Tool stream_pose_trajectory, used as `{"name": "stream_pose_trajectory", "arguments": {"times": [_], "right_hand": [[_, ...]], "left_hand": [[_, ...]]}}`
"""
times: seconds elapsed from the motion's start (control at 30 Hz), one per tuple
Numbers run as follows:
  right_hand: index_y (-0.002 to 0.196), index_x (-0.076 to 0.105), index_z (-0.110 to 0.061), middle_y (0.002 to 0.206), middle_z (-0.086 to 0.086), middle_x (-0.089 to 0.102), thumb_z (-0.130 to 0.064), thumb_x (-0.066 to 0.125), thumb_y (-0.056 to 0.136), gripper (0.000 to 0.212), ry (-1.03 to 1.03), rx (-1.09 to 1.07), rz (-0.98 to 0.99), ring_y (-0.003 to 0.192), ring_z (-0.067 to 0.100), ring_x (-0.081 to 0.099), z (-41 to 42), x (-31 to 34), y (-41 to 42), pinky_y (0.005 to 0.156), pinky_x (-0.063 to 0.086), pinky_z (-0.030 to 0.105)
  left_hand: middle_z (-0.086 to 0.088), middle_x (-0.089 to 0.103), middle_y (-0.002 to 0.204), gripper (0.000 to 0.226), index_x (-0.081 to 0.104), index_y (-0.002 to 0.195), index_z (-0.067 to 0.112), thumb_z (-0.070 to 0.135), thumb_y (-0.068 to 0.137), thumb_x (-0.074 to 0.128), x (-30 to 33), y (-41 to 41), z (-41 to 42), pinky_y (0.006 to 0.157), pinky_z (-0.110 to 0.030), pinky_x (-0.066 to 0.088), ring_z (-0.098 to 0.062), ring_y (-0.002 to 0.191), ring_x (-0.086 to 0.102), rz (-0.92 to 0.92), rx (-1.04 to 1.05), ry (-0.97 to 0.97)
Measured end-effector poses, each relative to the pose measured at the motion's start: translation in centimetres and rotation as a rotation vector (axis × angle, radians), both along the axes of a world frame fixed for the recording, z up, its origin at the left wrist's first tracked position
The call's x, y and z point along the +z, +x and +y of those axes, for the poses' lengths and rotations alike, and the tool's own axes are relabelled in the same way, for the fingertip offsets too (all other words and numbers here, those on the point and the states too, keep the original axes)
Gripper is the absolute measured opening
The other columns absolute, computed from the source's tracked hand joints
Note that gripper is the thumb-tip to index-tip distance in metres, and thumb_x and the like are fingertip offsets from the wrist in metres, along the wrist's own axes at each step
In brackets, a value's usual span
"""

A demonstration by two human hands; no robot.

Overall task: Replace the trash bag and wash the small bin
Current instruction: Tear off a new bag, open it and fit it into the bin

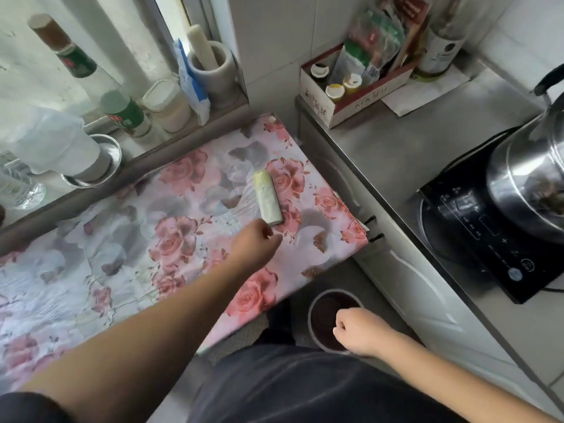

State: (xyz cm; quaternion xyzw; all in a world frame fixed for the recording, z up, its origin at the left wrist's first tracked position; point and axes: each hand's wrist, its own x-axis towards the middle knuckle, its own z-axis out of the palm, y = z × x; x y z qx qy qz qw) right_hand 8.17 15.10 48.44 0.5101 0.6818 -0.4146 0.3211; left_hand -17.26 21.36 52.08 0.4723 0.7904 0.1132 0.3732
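Far left, a windowsill [183, 138] crowded with jars: a tall bottle with a brown cap [65, 53], a green-labelled jar [126, 112], a white stone mortar [213, 73] with its pestle standing in it. Below the sill a floral cloth [91, 270], pink roses on pale grey, covers a flat surface. Moving across it, here is the roll of trash bags [268, 197], pale green-white, lying on the cloth near its right edge, pointing away and a little to the left. The left hand [254, 242] reaches over the cloth, fingers curled loosely inward, empty, its knuckles just short of the near end of the roll and not touching it.

Down low, past the cloth's hanging corner, sits the small bin [320, 319] on the floor, round, dark inside with a pale rim, tucked between the covered surface and the white cabinet door [412, 288]. The right hand [358, 329] is over the bin's near right rim, closed into a fist; whether it pinches the rim or a bag edge I cannot tell.

Further right, on the grey steel counter [396, 141], there's a cardboard box [360, 96] of condiment bottles and packets, and at the far right a black induction hob [488, 236] carrying a shiny steel kettle [531, 178].
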Motion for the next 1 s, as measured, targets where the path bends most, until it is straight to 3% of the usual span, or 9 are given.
{"name": "stream_pose_trajectory", "arguments": {"times": [0.1, 0.17, 0.3, 0.47, 0.57, 0.67, 0.77, 0.87, 1.0], "right_hand": [[0.080, 0.050, -0.022, 0.082, -0.005, 0.055, -0.035, 0.041, 0.095, 0.022, -0.015, -0.051, 0.020, 0.079, 0.021, 0.055, 0.4, -0.2, -1.1, 0.067, 0.042, 0.035], [0.080, 0.050, -0.020, 0.080, -0.005, 0.053, -0.033, 0.040, 0.095, 0.022, -0.021, -0.057, 0.022, 0.074, 0.020, 0.051, 0.5, -0.3, -1.3, 0.062, 0.039, 0.035], [0.083, 0.050, -0.020, 0.088, -0.003, 0.055, -0.032, 0.039, 0.095, 0.020, -0.011, -0.086, 0.028, 0.077, 0.019, 0.050, 0.2, -0.6, -1.0, 0.067, 0.041, 0.036], [0.081, 0.048, -0.020, 0.085, -0.004, 0.052, -0.033, 0.039, 0.095, 0.021, -0.001, -0.122, 0.028, 0.076, 0.019, 0.049, -0.2, -0.8, -0.4, 0.059, 0.034, 0.032], [0.078, 0.047, -0.022, 0.086, -0.004, 0.053, -0.034, 0.040, 0.094, 0.021, 0.000, -0.139, 0.022, 0.075, 0.018, 0.049, -0.4, -0.7, -0.3, 0.061, 0.037, 0.033], [0.077, 0.046, -0.024, 0.087, -0.006, 0.053, -0.036, 0.041, 0.093, 0.021, 0.011, -0.138, 0.022, 0.076, 0.018, 0.049, -0.7, -0.8, -0.3, 0.064, 0.038, 0.035], [0.078, 0.050, -0.026, 0.084, -0.010, 0.054, -0.042, 0.044, 0.092, 0.021, 0.057, -0.175, 0.062, 0.077, 0.014, 0.051, -0.7, -0.7, -0.3, 0.060, 0.036, 0.029], [0.083, 0.059, -0.022, 0.084, -0.006, 0.063, -0.046, 0.047, 0.089, 0.028, 0.107, -0.281, 0.149, 0.074, 0.012, 0.058, 0.5, 0.4, -1.1, 0.062, 0.043, 0.030], [0.084, 0.066, -0.022, 0.083, 0.001, 0.070, -0.066, 0.051, 0.076, 0.047, 0.156, -0.618, 0.442, 0.077, 0.017, 0.067, 2.7, 4.0, -3.7, 0.073, 0.054, 0.040]], "left_hand": [[-0.002, 0.060, 0.104, 0.047, 0.060, 0.117, 0.011, 0.045, 0.085, 0.069, -1.1, -0.1, 6.0, 0.065, -0.032, 0.047, -0.019, 0.083, 0.058, 0.063, 0.118, 0.091], [-0.006, 0.056, 0.116, 0.067, 0.053, 0.127, 0.013, 0.059, 0.081, 0.069, -2.2, 0.1, 8.4, 0.074, -0.035, 0.054, -0.022, 0.092, 0.058, 0.094, 0.206, 0.067], [-0.008, 0.049, 0.121, 0.091, 0.042, 0.132, 0.014, 0.075, 0.070, 0.068, -4.2, 0.3, 10.1, 0.077, -0.034, 0.049, -0.023, 0.095, 0.052, 0.230, 0.264, 0.016], [-0.011, 0.048, 0.123, 0.077, 0.037, 0.126, 0.017, 0.044, 0.069, 0.083, -5.5, -0.8, 10.1, 0.089, -0.047, 0.056, -0.033, 0.106, 0.056, 0.167, 0.263, 0.004], [-0.010, 0.049, 0.112, 0.065, 0.039, 0.118, 0.017, 0.031, 0.069, 0.079, -5.1, -1.5, 9.9, 0.084, -0.050, 0.057, -0.034, 0.100, 0.058, 0.124, 0.224, -0.025], [-0.007, 0.055, 0.098, 0.050, 0.041, 0.108, 0.020, 0.026, 0.071, 0.073, -3.8, -1.5, 8.8, 0.060, -0.040, 0.061, -0.027, 0.081, 0.063, -0.072, 0.324, -0.041], [-0.012, 0.056, 0.083, 0.026, 0.048, 0.105, 0.011, 0.011, 0.080, 0.055, -1.6, -1.2, 6.4, 0.038, -0.024, 0.043, -0.017, 0.053, 0.059, -0.480, 0.506, -0.020], [-0.013, 0.056, 0.076, 0.024, 0.056, 0.096, 0.003, 0.008, 0.073, 0.053, 1.3, -1.1, 3.2, 0.048, -0.028, 0.046, -0.015, 0.052, 0.057, -0.817, 0.546, -0.030], [-0.014, 0.061, 0.085, 0.043, 0.057, 0.114, 0.000, 0.013, 0.074, 0.063, 3.9, -0.5, -0.6, 0.057, -0.029, 0.055, -0.017, 0.064, 0.061, -0.952, 0.489, -0.007]]}}
